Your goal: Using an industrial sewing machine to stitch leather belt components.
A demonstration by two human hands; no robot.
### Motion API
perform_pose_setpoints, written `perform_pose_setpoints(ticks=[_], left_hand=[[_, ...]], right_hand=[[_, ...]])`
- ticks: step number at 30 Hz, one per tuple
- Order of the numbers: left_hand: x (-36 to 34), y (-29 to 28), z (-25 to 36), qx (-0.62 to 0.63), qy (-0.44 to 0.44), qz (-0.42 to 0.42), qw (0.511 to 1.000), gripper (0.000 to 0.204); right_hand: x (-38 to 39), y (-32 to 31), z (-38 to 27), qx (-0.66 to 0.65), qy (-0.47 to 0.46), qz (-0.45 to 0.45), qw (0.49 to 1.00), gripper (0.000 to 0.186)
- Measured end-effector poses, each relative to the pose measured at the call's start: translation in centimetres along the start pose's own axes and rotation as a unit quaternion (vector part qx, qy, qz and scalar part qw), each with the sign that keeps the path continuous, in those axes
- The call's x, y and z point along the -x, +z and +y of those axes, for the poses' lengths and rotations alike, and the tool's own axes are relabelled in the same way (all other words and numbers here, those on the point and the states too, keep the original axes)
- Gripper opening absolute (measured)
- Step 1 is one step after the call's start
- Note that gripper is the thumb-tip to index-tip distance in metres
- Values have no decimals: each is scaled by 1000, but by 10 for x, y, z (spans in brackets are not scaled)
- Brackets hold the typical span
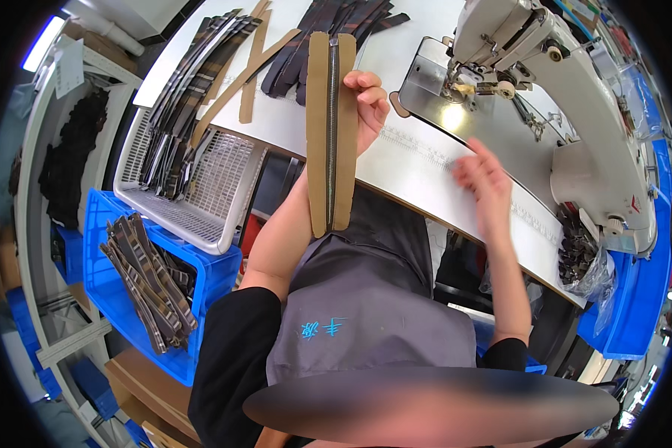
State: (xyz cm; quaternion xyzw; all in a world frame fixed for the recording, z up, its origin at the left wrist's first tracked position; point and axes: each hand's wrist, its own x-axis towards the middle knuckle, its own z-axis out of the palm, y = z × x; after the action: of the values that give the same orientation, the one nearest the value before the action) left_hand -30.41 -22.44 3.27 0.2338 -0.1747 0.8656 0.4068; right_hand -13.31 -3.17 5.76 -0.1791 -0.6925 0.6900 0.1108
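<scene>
A tan strip with a metal zipper (318, 134) down its middle is held up nearly upright in front of me. My left hand (369, 108) grips it at its upper right edge, the thumb hidden behind the strip. To the right, my right hand (487, 178) hovers over the white table edge, with nothing visible in it. Its fingers are stretched out and somewhat blurred. Beyond it stands a white sewing machine (612, 112), its lamp lighting the metal plate (429, 75) under the needle.
Plaid strips (201, 67), loose tan strips (255, 75) and dark strips (299, 63) lie on the table (418, 153). A white basket (228, 175) hangs at the left, above a blue crate (216, 280) with more strips. Dark pieces in plastic (579, 250) sit right.
</scene>
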Motion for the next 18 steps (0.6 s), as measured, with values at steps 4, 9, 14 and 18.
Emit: perform_pose_setpoints(ticks=[4,9,14,18], left_hand=[[-1,-2,-1,-42,6,5,999,16],[-5,-7,-2,-38,-24,-6,999,16],[6,13,-6,-61,-7,55,997,19],[45,63,26,-145,-21,17,989,25]], right_hand=[[-77,-29,-2,-98,20,18,995,44],[-139,-38,1,-86,76,-56,992,24],[-130,-8,3,-101,-9,27,994,14],[-130,-9,16,-179,-90,48,979,16]])
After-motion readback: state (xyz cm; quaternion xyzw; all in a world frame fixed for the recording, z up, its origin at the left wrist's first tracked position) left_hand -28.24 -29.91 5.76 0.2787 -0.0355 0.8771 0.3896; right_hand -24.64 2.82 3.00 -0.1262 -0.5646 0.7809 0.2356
